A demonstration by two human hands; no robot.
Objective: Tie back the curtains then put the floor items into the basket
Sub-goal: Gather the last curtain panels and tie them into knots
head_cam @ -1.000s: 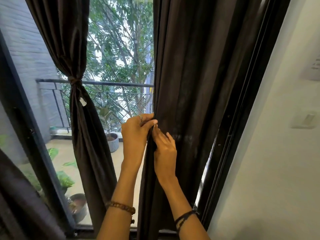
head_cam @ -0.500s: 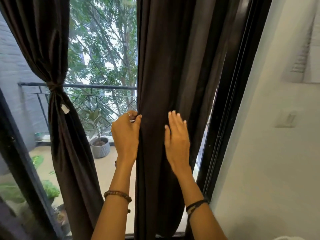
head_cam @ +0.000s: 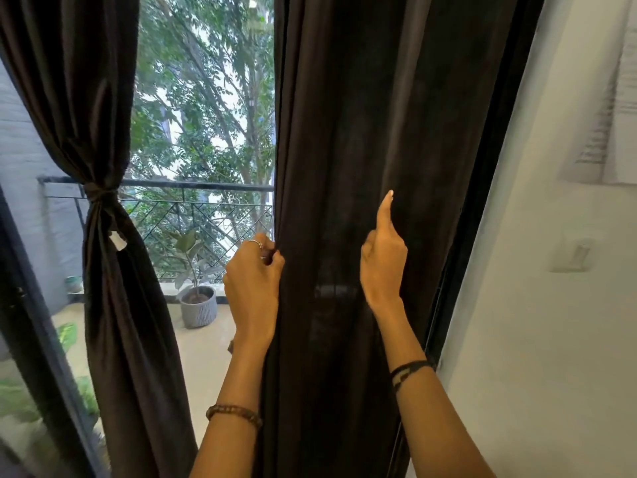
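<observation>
With the left curtain (head_cam: 103,236) already tied, the left hand (head_cam: 253,288) pinched the right curtain's (head_cam: 344,167) edge while the right hand (head_cam: 382,267), fingers hidden in folds, seemingly gathered it for tying.

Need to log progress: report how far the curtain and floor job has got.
Done: the left curtain is tied back. In hand: the left hand grips the right curtain's edge; the right hand is beside it, hanging loose. Left: tying it, then the floor items; no basket is in view.

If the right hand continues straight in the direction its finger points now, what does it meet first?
Probably only the untied curtain: the right hand points up along its folds, seemingly against the fabric, though depth is unclear.
</observation>
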